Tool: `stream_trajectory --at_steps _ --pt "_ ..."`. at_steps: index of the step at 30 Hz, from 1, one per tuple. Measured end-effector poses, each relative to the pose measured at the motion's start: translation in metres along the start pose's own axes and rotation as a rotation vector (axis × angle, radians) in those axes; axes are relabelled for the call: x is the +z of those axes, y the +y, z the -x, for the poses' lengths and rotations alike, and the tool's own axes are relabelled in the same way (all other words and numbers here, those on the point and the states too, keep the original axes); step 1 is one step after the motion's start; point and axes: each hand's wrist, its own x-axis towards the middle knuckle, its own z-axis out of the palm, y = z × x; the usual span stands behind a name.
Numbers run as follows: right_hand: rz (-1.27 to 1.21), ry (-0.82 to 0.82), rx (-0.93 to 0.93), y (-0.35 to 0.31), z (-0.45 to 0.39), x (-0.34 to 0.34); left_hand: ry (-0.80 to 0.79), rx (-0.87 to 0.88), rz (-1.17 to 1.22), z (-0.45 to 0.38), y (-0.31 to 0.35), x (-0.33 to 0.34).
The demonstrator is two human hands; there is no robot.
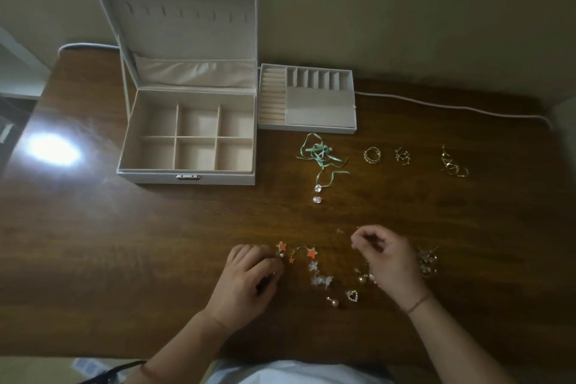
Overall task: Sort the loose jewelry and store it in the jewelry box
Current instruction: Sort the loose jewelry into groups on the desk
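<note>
A white jewelry box (pixel 156 178) stands open at the left, its six beige compartments empty. Its removable tray (pixel 321 129) lies beside it on the right. My left hand (pixel 249 277) rests on the wooden table, fingertips pinched on a small pearl piece next to an orange star earring (pixel 282 247). My right hand (pixel 386 256) is curled above the table, thumb and forefinger pinched; whether anything is in them I cannot tell. Between the hands lie another star earring (pixel 311 252), white flower pieces (pixel 321 279), a heart charm (pixel 352 295) and a pearl stud (pixel 334 301).
Farther back lie a green ribbon with crystal drops (pixel 318 156), a gold ring stack (pixel 372 155), a small gold piece (pixel 403 156) and gold hoops (pixel 453 167). Gold floral jewelry (pixel 428 262) sits right of my right hand. A white cable (pixel 452 106) runs along the wall.
</note>
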Motion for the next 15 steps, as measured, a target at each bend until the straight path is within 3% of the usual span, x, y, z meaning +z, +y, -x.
stream_trajectory --at_steps 3,7,15 --pt "-0.137 0.179 0.187 0.016 -0.028 -0.027 -0.011 -0.063 -0.01 -0.004 0.004 0.007" --pt "-0.122 0.281 0.23 0.025 -0.068 -0.051 -0.021 -0.12 -0.044 -0.009 0.006 0.007" --pt "0.226 0.054 0.049 0.005 -0.116 -0.04 -0.069 -0.162 -0.121 -0.009 0.009 0.009"
